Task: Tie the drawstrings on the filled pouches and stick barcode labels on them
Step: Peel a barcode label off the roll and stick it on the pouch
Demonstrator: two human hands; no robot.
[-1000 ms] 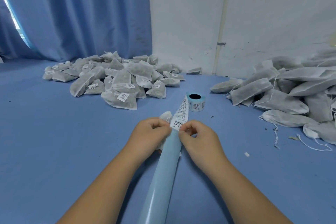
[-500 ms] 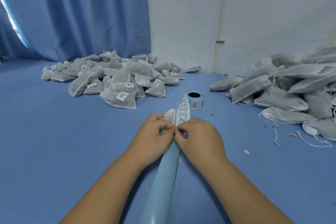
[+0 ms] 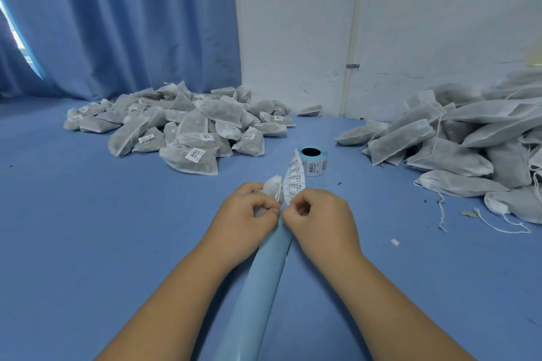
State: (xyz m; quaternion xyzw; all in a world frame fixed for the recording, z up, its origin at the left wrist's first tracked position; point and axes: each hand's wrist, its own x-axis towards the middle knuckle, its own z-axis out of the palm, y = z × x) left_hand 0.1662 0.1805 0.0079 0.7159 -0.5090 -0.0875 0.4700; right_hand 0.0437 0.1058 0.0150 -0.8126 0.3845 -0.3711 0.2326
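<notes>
My left hand (image 3: pixel 249 214) grips a small white pouch (image 3: pixel 272 187) whose top pokes out above the fingers. My right hand (image 3: pixel 316 217) pinches the strip of barcode labels (image 3: pixel 294 177) that runs from the label roll (image 3: pixel 312 160) on the blue table (image 3: pixel 88 228). Both hands meet over the strip, where the pale blue backing paper (image 3: pixel 258 287) trails down toward me. The label under my fingertips is hidden.
A heap of tied, labelled pouches (image 3: pixel 181 126) lies at the back left. A bigger heap of pouches with loose drawstrings (image 3: pixel 457 141) fills the right side. A blue curtain (image 3: pixel 117 23) and a white wall (image 3: pixel 381 23) stand behind the table.
My hands drew closer together and slid slightly up the strip. The pouch in my left hand now shows more above the fingers.
</notes>
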